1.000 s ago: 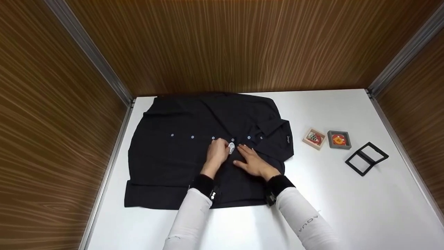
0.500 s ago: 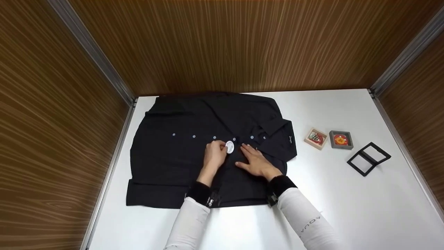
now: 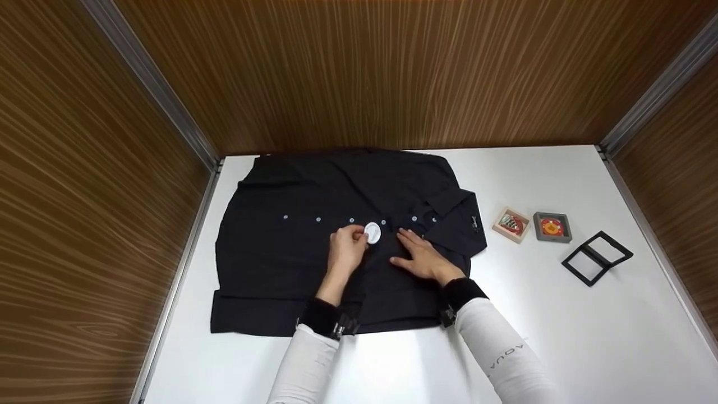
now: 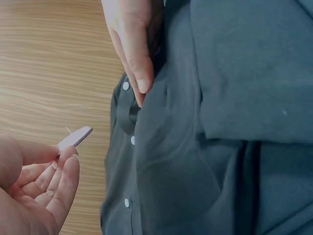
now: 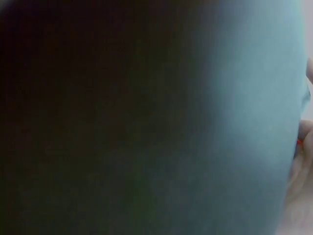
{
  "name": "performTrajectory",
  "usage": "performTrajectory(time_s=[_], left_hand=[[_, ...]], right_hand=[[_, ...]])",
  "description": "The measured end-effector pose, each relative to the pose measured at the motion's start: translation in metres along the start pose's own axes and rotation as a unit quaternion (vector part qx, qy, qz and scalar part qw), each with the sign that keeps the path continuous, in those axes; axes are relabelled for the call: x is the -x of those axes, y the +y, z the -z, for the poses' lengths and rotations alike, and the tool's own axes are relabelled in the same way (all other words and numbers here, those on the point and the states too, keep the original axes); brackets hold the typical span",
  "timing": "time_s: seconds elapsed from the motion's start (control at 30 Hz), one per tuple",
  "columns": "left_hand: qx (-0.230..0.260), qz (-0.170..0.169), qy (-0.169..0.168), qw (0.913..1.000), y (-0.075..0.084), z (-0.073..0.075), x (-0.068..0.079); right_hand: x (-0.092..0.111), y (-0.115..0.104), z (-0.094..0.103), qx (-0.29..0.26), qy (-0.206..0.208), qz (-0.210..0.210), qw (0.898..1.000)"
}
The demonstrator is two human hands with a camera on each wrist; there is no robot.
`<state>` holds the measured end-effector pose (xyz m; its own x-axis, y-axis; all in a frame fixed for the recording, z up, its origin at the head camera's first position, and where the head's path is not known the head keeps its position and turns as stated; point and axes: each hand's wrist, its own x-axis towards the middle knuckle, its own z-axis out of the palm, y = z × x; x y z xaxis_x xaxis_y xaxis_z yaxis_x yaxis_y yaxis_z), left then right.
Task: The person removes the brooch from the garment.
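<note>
A black button-up shirt (image 3: 280,252) lies spread out, its collar (image 3: 457,224) to the right and a row of pale buttons across its middle. My left hand (image 3: 346,249) pinches a thin, round white disc (image 3: 372,233) by its edge, over the shirt just below the buttons. In the left wrist view the disc (image 4: 76,138) is seen nearly edge-on, with a fine pale sliver sticking up from it. My right hand (image 3: 423,258) rests on the shirt near the collar, fingers straight. Cloth fills most of the right wrist view.
On the white table (image 3: 606,348), right of the shirt, stand a light wooden box frame (image 3: 511,224) and a grey box frame (image 3: 552,226), each with a red round piece inside. A black folding frame (image 3: 597,258) lies farther right. Wood-grain panels (image 3: 359,73) enclose the back and sides.
The white disc has turned from a slanted, partly hidden position to face up more fully in my left hand. The right hand has shifted little, staying on the shirt.
</note>
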<state>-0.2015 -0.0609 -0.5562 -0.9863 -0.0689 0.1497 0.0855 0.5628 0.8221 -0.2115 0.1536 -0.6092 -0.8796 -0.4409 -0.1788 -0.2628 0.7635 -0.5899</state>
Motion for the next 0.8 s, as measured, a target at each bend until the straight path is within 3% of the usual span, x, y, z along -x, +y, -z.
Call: performTrajectory(time_s=[0.17,0.3,0.4,0.5,0.63,0.8], left_hand=[[0.067,0.005,-0.008,0.9977,0.007,0.003,0.002],[0.131,0.017,-0.017,0.9910,0.013,0.007,0.003],[0.165,0.021,-0.019,0.9860,0.016,0.009,0.005],[0.191,0.019,-0.018,0.9812,0.021,0.010,0.008],[0.222,0.011,-0.020,0.9748,0.032,0.012,0.013],[0.248,0.010,-0.022,0.9683,0.042,0.012,0.017]], right_hand=[[-0.001,-0.002,0.002,-0.024,0.010,-0.006,1.000],[-0.001,-0.008,0.003,-0.062,0.067,-0.001,0.996],[-0.001,-0.015,0.006,-0.121,0.121,0.011,0.985],[0.002,-0.023,0.012,-0.231,0.149,0.031,0.961],[0.008,-0.035,0.022,-0.370,0.152,0.058,0.914],[0.016,-0.048,0.032,-0.458,0.147,0.088,0.872]])
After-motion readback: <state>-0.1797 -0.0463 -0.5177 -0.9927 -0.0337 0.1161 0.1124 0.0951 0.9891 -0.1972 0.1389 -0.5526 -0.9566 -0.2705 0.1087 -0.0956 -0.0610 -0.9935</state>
